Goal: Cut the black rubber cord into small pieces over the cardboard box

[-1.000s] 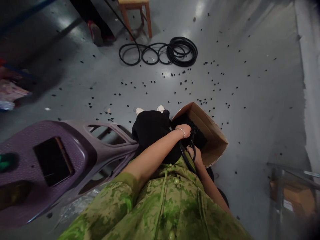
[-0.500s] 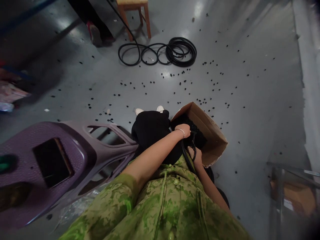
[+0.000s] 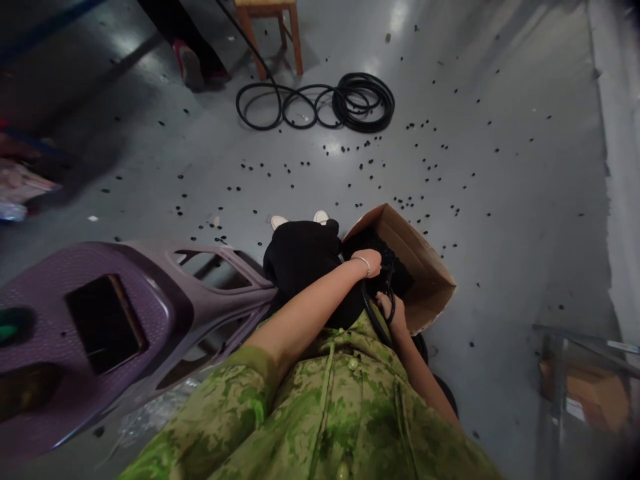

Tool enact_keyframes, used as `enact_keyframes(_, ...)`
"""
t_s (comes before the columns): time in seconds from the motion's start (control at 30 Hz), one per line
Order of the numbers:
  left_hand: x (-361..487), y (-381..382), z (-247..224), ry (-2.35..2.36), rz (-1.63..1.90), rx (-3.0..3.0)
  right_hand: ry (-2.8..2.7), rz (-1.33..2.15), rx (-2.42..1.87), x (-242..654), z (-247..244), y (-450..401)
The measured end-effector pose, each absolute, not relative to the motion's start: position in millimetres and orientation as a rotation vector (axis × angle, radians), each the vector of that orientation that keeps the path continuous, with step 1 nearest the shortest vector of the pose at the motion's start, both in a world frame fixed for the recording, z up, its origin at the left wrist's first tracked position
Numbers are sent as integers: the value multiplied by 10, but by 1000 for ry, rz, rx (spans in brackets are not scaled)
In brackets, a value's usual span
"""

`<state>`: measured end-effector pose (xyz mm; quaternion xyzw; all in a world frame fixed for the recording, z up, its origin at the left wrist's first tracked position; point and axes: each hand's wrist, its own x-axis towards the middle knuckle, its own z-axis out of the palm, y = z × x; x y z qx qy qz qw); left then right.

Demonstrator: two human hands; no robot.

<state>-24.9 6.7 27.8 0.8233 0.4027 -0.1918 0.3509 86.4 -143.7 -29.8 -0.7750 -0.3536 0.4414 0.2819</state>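
My left hand (image 3: 369,261), with a bracelet at the wrist, is closed over the near side of a cardboard box (image 3: 417,257). A thin black length comes out by its fingers, apparently part of a black hose (image 3: 369,305) that curves down across my lap. My right hand (image 3: 393,312) sits just below, its fingers curled round a loop of that hose. The exact grip of the left fingers is hidden by the back of the hand. Inside the box lies a heap of small black pieces (image 3: 400,277), partly covered by my hands.
On my left stands a purple plastic chair (image 3: 170,293) bearing a phone (image 3: 105,325). Small black pieces lie scattered over the grey floor (image 3: 300,190). Ahead are a coiled black hose (image 3: 387,110), a wooden stool (image 3: 297,40) and a person's shoe (image 3: 190,65). A rack with cartons (image 3: 595,393) stands right.
Both hands have shifted slightly at the box, and the hose loop by my right hand has moved a little to the right. The box stays in place.
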Motion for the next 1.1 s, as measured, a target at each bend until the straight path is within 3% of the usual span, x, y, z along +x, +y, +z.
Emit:
enact_keyframes(0.7,-235,70,245,1251,-549,1979,-1033,1146,-2125,836,-456,-1484)
enact_keyframes(1.1,-225,86,225,1253,-455,1988,-1068,1293,-2065,879,-407,-1500)
